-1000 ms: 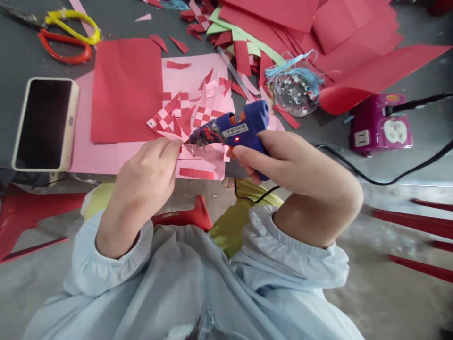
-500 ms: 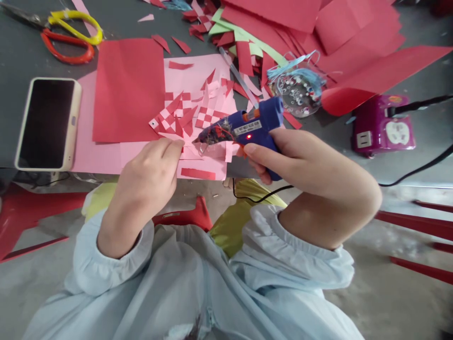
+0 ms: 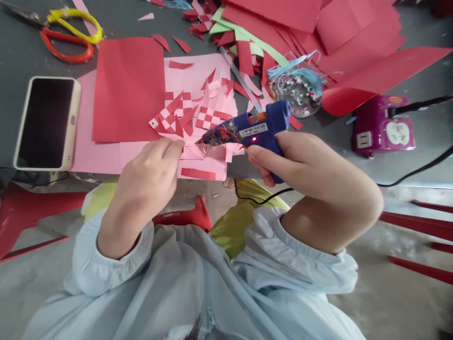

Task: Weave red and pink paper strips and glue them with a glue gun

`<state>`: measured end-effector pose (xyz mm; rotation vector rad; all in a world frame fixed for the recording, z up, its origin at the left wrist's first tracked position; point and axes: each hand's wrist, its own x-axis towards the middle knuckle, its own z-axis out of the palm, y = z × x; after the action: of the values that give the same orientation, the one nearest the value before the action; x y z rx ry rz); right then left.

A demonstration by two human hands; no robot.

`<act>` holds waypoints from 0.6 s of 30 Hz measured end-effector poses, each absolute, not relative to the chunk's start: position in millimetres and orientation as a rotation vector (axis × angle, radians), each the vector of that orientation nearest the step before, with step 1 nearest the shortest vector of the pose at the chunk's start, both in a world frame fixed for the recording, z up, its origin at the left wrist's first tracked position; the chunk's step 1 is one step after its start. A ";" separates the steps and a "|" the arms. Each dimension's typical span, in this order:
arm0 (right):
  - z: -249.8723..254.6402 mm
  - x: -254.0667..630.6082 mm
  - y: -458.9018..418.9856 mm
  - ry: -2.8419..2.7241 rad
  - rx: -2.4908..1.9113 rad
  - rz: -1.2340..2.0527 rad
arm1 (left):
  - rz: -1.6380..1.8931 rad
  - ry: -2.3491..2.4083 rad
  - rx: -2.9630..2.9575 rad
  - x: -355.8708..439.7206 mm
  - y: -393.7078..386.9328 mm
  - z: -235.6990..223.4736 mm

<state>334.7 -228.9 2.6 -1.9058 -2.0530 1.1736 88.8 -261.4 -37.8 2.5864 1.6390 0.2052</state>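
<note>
My right hand is wrapped round the handle of a blue hot glue gun, whose red light is lit. Its nozzle points left, close to the fingertips of my left hand. Those fingers are pinched on a pink paper piece over the pink sheet; its hidden end lies under my fingers. Just beyond sit woven red-and-pink checkered paper pieces, one with a small eye stuck on. A loose red paper strip lies near the sheet's front edge.
Left are a phone, scissors and a red sheet. A clear dish of beads or googly eyes with blue threads stands right of the scraps. A purple power socket and stacked red paper lie farther right.
The glue gun in my right hand has moved slightly right, drawing its nozzle a little away from my left fingertips. My left hand has stayed nearly still.
</note>
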 end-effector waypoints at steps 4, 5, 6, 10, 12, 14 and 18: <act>5.9 334.6 -230.6 -2.045 -1.961 1.175 | 0.216 1.646 2.568 89.1 -261.7 -37.8; 6.0 334.6 -231.0 -2.048 -1.971 1.168 | 0.217 1.649 2.562 89.3 -261.7 -37.7; 5.8 334.8 -231.3 -2.049 -1.974 1.160 | 0.218 1.649 2.556 89.4 -261.8 -37.6; 3.6 335.8 -231.8 -2.033 -1.937 1.200 | 0.208 1.644 2.557 89.4 -261.9 -37.2; 2.5 335.8 -231.2 -2.023 -1.929 1.223 | 0.202 1.639 2.568 89.4 -261.8 -37.1; 1.8 334.5 -230.1 -2.012 -1.931 1.231 | 0.203 1.642 2.575 89.6 -261.7 -37.1; 0.8 329.6 -228.0 -2.003 -1.915 1.229 | 0.192 1.655 2.574 90.5 -261.4 -37.3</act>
<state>329.6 -228.0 0.8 -1.9150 -2.0034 1.2287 90.5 -261.4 -37.3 2.5740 1.6554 0.1917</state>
